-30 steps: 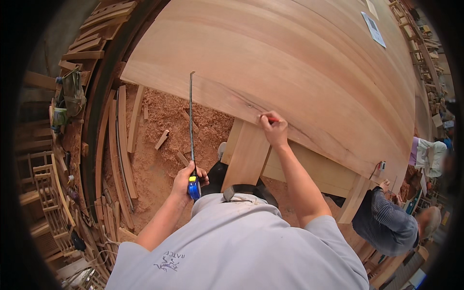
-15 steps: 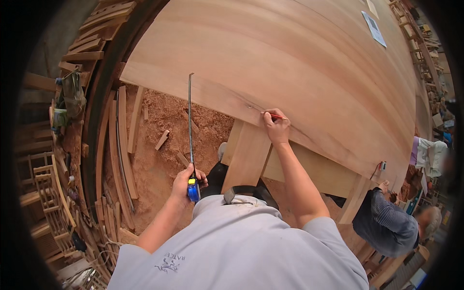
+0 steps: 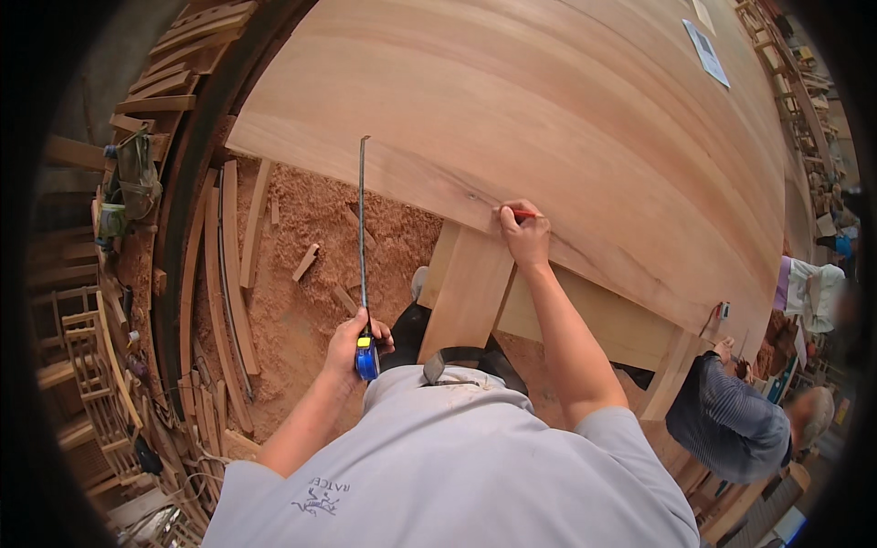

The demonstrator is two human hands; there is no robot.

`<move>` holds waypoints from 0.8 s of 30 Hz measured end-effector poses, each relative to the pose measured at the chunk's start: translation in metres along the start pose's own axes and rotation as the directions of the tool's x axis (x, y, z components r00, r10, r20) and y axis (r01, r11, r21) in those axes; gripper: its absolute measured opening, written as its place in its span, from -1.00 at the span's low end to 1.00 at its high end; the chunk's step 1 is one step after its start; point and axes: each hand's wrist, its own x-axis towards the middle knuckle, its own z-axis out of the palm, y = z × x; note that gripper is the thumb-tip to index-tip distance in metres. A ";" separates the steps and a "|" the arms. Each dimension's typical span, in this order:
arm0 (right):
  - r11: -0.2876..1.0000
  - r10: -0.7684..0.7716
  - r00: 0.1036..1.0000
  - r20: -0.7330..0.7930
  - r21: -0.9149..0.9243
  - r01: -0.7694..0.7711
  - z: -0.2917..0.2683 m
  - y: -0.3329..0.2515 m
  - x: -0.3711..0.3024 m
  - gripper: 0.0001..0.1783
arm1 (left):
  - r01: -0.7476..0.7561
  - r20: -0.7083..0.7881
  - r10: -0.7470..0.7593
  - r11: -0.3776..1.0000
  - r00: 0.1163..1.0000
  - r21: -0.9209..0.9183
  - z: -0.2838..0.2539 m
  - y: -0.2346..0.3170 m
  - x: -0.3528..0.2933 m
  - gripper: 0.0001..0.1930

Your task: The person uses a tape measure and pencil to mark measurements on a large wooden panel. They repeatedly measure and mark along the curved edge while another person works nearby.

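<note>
A large wooden panel stretches away in front of me. My left hand is closed around a blue and yellow tape measure, below the panel's near edge. Its blade is drawn out straight ahead, and the hooked tip lies over the panel near its left end. At the panel's near edge, my right hand pinches a red pencil close to the wood surface. Whether the pencil point touches the panel is hidden by my fingers.
Sawdust and offcuts cover the floor at left, beside long wood strips. A board stands under the panel by my legs. Another person in a dark striped top works at the right edge, near a second tape measure.
My right hand has shifted very slightly up with the pencil, which now sits more tucked in the fingers. The tape's tip has moved a touch to the right.
</note>
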 end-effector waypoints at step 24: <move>0.998 -0.008 0.998 0.063 0.066 0.004 -0.004 0.000 -0.005 -0.85 | -0.006 -0.014 0.006 1.000 1.000 -0.010 -0.004 -0.004 -0.004 -0.47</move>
